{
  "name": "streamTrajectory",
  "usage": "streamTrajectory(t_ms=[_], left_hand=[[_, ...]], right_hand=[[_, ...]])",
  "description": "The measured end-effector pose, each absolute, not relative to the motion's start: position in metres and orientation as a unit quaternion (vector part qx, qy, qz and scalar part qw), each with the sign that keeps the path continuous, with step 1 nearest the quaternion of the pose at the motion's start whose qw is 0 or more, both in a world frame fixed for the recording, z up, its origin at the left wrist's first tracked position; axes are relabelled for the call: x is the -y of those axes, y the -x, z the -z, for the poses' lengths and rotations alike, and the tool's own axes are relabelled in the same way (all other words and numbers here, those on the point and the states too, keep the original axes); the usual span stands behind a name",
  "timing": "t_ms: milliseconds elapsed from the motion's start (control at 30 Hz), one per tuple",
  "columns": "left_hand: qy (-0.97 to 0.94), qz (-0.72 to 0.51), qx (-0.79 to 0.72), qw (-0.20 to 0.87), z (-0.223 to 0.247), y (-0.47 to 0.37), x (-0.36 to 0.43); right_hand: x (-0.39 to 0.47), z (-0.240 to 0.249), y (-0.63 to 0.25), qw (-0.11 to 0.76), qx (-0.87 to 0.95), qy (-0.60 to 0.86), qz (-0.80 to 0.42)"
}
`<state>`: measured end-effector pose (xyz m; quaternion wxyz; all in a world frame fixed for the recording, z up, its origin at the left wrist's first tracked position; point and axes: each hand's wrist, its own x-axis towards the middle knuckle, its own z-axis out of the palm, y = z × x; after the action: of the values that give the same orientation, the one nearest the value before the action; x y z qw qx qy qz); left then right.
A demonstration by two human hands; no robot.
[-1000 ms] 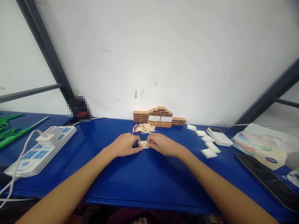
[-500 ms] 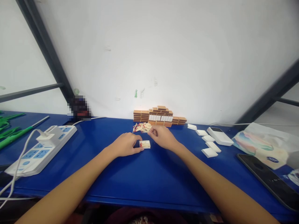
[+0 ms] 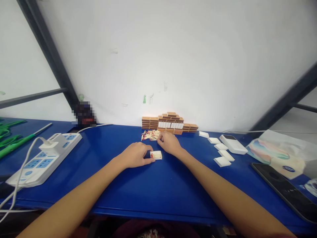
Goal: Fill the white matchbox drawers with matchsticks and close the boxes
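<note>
My left hand (image 3: 137,154) grips the left end of a small white matchbox tray (image 3: 159,158) between thumb and fingers. Some red-tipped matches lie inside that tray, which rests on the blue table. Beyond it is a loose heap of red-headed matches (image 3: 150,135). My right hand (image 3: 170,142) is at the heap's right edge, its fingers pinched together; whatever they hold is too small to make out. Behind the heap, against the wall, brown matchboxes (image 3: 150,123) are stacked, with a row of white pieces (image 3: 170,125) set among them.
Several white trays (image 3: 222,161) lie to the right, beside a white device with a dark display (image 3: 233,144). Further right are a tissue pack (image 3: 277,155) and a black phone (image 3: 284,188). A white power strip (image 3: 44,165) and green-handled tools (image 3: 17,145) occupy the left side.
My left hand and the tray have shifted slightly right and toward me. My right hand has moved a little left, closer against the match heap.
</note>
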<state>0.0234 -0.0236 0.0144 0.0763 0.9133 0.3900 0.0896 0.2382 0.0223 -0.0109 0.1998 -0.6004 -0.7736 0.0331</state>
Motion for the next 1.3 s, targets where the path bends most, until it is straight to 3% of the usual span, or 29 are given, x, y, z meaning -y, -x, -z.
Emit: streamTrajectory(t_ms=[300,600,1300], left_hand=[[-0.906,-0.106,-0.403,0.079,-0.013,-0.015,0.015],[-0.897,-0.129,-0.4,0.133,-0.012,-0.016,0.015],[-0.906,-0.122,-0.383,0.135,-0.012,-0.018,0.015]], right_hand=[[-0.024,0.009,-0.269,0.198,0.776,0.596,-0.061],[0.0,-0.019,-0.281,0.218,0.822,0.432,-0.299],[0.021,-0.025,-0.263,0.158,0.873,0.425,-0.179]])
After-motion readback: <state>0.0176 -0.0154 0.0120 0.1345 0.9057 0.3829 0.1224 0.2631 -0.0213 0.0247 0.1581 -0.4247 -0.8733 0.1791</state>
